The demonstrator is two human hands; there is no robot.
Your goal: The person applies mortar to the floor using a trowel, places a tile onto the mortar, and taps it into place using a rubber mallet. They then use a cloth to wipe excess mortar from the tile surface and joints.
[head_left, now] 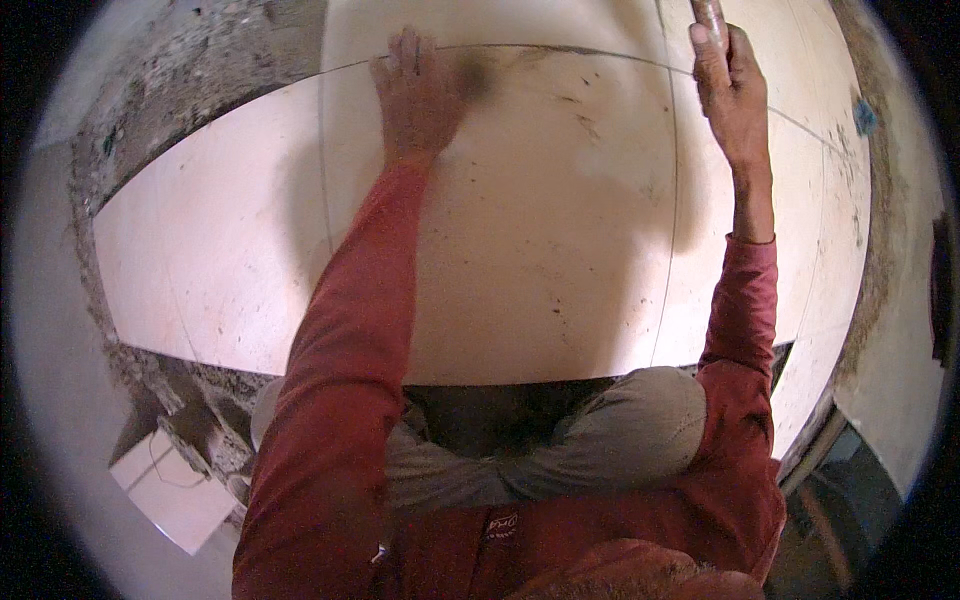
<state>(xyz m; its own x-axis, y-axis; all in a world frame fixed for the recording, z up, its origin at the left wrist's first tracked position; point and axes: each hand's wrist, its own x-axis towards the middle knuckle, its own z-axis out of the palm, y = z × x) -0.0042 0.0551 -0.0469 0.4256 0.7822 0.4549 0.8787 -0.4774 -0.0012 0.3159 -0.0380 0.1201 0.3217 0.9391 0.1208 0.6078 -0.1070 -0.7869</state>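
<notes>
Pale, dirt-smudged tiles (540,250) stretch beneath the left hand (418,105), which is unclenched, fingers extended; rough grey ground (235,45) lies to its left. The right hand (738,100) clasps a brownish, rod-like handle (708,12) jutting ahead of it.

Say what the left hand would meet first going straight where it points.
The way looks free: ahead of the left hand, only flat, cream tile shows up to the picture's edge, though depth is unclear.
</notes>
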